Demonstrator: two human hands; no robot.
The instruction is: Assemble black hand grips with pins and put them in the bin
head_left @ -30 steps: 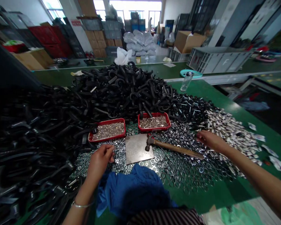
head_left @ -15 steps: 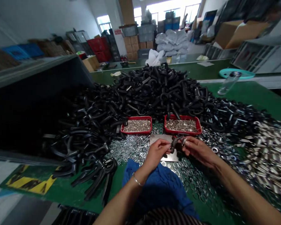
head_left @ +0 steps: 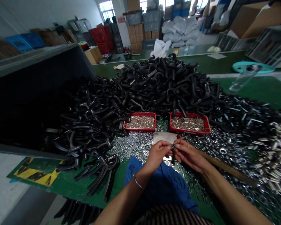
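My left hand (head_left: 159, 153) and my right hand (head_left: 188, 153) meet over the metal plate (head_left: 162, 137). Fingertips of both are pinched together around a small dark part with a metallic glint (head_left: 172, 146); its shape is mostly hidden by the fingers. Beneath my right forearm a wooden handle (head_left: 229, 170) slants across the washers. Just beyond the plate stand two red trays, the left tray (head_left: 140, 129) and the right tray (head_left: 208, 130), both holding small shiny metal pieces. Small metal rings (head_left: 131, 147) lie loose left of the plate.
A large heap of black curved parts (head_left: 154, 84) fills the table's middle and left, beside a dark bin (head_left: 37, 93). Silvery cylinders (head_left: 276, 156) are piled at right. A clear bottle (head_left: 244, 78) lies near a turquoise lid (head_left: 239, 67). Blue cloth (head_left: 159, 187) covers my lap.
My hands have come together; the black curved part seen between them earlier is now largely out of sight. The wooden handle now shows under my right arm. The view has shifted slightly.
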